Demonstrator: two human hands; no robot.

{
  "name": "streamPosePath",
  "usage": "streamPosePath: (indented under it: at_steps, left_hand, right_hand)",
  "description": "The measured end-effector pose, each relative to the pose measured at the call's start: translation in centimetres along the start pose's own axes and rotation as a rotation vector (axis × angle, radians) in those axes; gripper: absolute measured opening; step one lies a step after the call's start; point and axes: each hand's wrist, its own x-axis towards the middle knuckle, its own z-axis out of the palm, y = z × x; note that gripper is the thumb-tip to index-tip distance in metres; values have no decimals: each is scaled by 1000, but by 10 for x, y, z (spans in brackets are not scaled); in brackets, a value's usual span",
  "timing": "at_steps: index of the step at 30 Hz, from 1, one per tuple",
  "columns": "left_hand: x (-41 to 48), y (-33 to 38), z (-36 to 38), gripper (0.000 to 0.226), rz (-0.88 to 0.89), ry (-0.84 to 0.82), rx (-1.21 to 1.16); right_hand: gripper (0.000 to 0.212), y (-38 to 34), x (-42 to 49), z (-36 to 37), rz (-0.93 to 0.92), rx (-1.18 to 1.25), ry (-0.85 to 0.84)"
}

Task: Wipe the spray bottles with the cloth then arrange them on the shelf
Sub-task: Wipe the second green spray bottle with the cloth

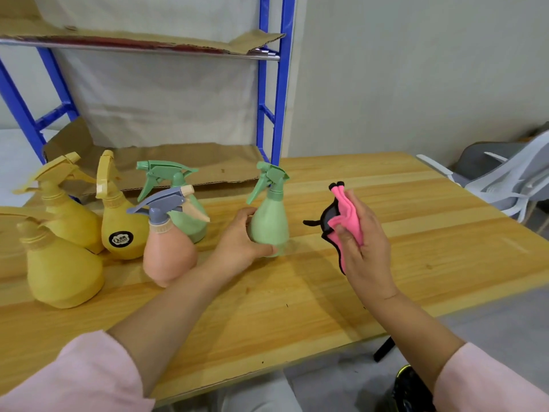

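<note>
Left hand (240, 239) wraps the base of the slim green spray bottle (270, 221), thumb in front, fingers curled behind; the bottle stands upright on the wooden table (297, 307). At three o'clock from it, apart from the bottle, the right hand (364, 242) pinches a bunched pink cloth (346, 215) with black trim, thumb pressed over the folds. Out at nine o'clock cluster five more bottles: a second green one (184, 200), a peach one (167, 254) and three yellow (64, 272). The blue shelf (267, 84), cardboard-lined, rises at twelve o'clock.
</note>
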Motion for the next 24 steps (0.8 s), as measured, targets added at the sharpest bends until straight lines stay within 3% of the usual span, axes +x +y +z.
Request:
streamPosePath:
  at_steps: [12,16,19,24]
  left_hand:
    - [0,-5,5,93,-3,22,70]
    - [-32,5,8,81,-78,170,-43]
    - [-59,11,11,54,56,330,20]
    - [-72,34,-4,54,404,227,270]
  right_hand:
    - [43,6,-9,3,79,2,-72]
    - [31,-3,-9,4,7,-74,-125]
    - [31,-8,-11,7,-114,-256,-158]
    - [32,-32,-11,22,-183,-267,-230]
